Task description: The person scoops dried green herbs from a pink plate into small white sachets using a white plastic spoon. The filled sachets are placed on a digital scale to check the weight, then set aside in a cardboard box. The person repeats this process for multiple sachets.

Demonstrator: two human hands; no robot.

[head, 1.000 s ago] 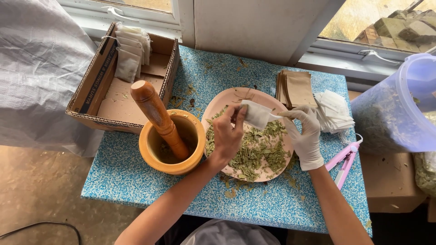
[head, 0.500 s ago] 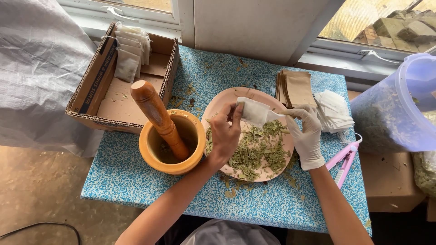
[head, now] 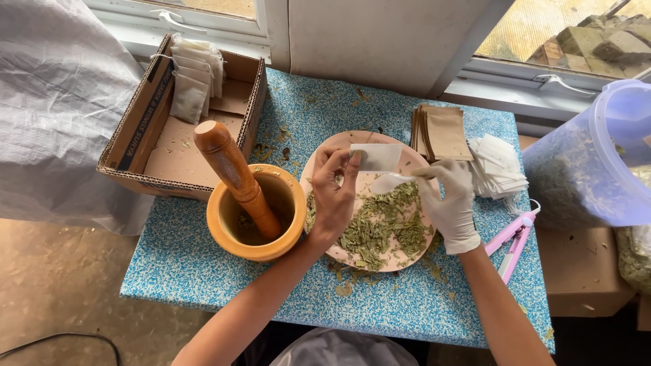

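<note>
My left hand is bare and pinches the corner of a small white paper sachet over a pink plate. Dried green leaves lie heaped on the plate. My right hand wears a white glove and holds a white plastic spoon just under the sachet, above the leaves. To the left of the plate stands a wooden mortar with a wooden pestle leaning in it.
A cardboard box at the back left holds filled sachets. Brown envelopes and a pile of white sachets lie right of the plate. A pink tool and a translucent tub are at the right. Blue speckled table.
Both hands have shifted slightly. The sachet is now held flatter by my left hand and the spoon sits just under it.
</note>
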